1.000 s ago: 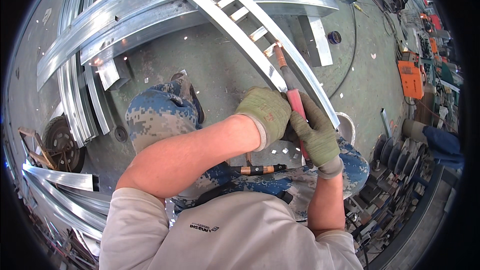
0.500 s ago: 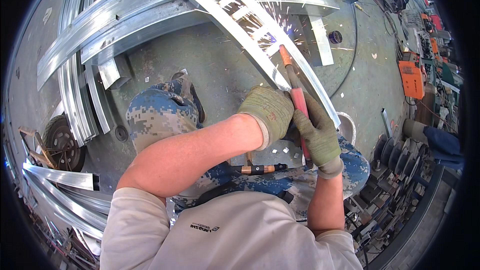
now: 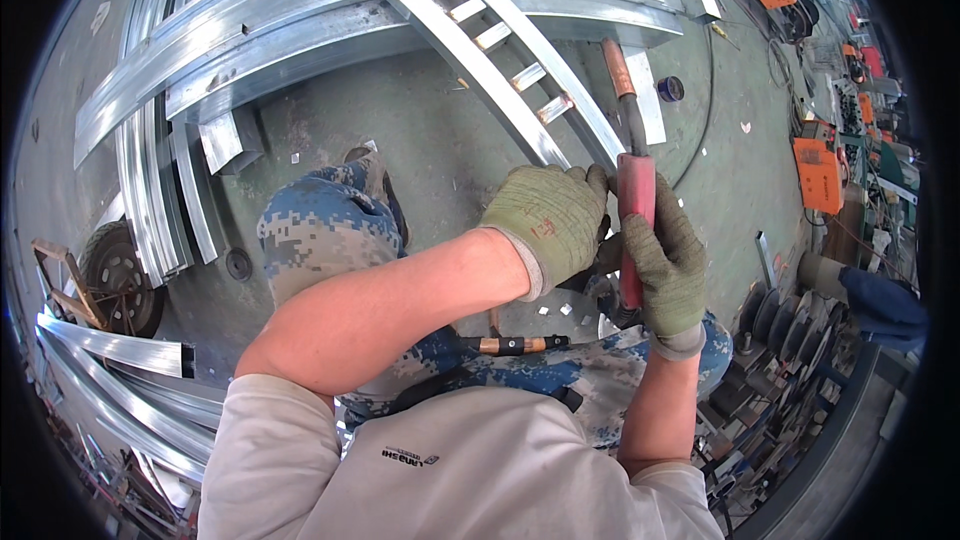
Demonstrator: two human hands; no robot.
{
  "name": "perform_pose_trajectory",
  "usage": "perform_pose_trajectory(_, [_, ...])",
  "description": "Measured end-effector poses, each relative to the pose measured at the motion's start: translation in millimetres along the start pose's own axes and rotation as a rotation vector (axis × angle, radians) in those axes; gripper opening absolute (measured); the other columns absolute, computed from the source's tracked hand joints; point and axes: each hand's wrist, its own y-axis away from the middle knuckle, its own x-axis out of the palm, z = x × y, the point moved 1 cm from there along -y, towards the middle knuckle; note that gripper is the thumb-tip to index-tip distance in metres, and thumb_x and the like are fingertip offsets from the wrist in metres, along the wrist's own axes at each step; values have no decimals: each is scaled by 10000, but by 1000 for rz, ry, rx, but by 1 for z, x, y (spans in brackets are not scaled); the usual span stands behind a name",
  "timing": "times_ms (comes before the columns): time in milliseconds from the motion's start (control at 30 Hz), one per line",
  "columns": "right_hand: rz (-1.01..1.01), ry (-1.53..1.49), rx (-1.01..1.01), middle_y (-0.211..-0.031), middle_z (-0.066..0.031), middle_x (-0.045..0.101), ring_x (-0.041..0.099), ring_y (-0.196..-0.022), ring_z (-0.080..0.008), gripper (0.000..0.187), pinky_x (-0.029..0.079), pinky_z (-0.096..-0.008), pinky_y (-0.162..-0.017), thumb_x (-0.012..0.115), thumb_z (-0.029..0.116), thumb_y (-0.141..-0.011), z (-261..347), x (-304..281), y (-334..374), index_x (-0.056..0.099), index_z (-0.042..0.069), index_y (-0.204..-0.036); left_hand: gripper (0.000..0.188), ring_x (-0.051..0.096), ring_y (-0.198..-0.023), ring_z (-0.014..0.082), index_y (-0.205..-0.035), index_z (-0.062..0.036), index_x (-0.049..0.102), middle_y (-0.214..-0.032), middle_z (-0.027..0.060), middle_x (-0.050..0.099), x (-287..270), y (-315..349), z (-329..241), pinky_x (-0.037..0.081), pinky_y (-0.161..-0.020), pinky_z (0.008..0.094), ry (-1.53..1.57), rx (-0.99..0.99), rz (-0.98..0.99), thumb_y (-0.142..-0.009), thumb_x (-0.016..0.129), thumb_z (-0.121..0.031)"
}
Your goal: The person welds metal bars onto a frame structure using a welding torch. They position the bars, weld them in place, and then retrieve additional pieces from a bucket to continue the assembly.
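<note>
My gloved right hand [image 3: 665, 260] is wrapped round the red handle of a welding torch [image 3: 637, 190]. The torch's copper-coloured nozzle points away from me, just right of a ladder-like metal frame [image 3: 480, 80] and apart from it; no sparks show. The frame has two long shiny rails with several short crosspieces between them, and the nearest crosspiece has brownish marks at its right end. At the frame's near end, my gloved left hand [image 3: 545, 220] is closed over the left rail, its fingertips partly hidden. Both hands hide the near ends of the rails.
Under the frame, wide metal channels [image 3: 300, 50] lie across the floor. More long profiles [image 3: 150, 200] and a wheel [image 3: 122, 278] are on the left. Orange machines [image 3: 820, 175], a cable and a rack of discs [image 3: 785, 320] stand right. A wooden-and-black handle [image 3: 515, 345] lies near my lap.
The bright arc and sparks have stopped. My right hand has lifted the torch off the frame, to the right and more upright. The left hand and the frame have shifted slightly.
</note>
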Motion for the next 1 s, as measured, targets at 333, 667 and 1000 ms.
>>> perform_pose_trajectory(333, [123,85,159,-1135,-36,729,608,-721,-75,555,484,-249,-594,672,215,-1078,-7,20,-15,502,57,-1582,346,737,-1074,333,-1106,-92,795,-1129,144,760,-16,4,2,582,-881,486,-177,-13,397,-859,763,-332])
perform_pose_trajectory(667, [90,94,111,-1260,-76,731,668,-948,-108,539,561,-270,-805,676,199,-1077,-10,21,-30,520,9,-1557,457,660,-1166,301,-1262,-77,708,-1233,113,692,-22,2,1,545,-927,459,-192,-38,398,-876,771,-314])
perform_pose_trajectory(1000, [63,230,82,-1339,-133,701,640,-1209,-174,532,503,-332,-1065,701,206,-1062,-16,14,-37,558,-35,-1515,344,684,-1119,311,-1239,-74,709,-1170,139,721,-12,1,3,543,-915,481,-143,-43,292,-945,636,-238])
